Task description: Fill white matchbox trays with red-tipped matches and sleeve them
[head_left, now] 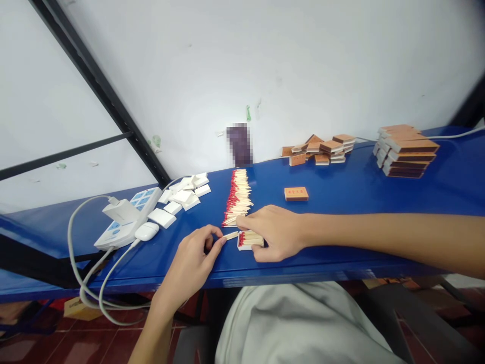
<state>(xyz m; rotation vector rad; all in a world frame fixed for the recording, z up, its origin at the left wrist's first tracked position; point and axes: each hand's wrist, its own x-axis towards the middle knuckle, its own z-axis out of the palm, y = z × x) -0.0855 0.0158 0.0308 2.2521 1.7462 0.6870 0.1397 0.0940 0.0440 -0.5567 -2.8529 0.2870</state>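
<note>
My left hand (196, 255) pinches one or a few matchsticks (231, 235) between thumb and fingertips, their pale ends toward the tray. Just right of it, a white matchbox tray (249, 247) lies on the table, filled with red-headed matches (252, 238). My right hand (278, 232) grips this tray, thumb on the near side and index finger at the far side, covering its right end. Beyond the tray spreads a long pile of loose matches (238, 197), red heads to the left. An orange matchbox sleeve or box (296, 193) lies behind my right forearm.
White trays (184, 192) are heaped at the left, beside a white power strip (129, 217) with plugs and looping cables. Matchboxes lie piled at the back (322, 149), and a neat stack (407, 150) stands at the right. A blurred dark object (239, 145) is against the wall.
</note>
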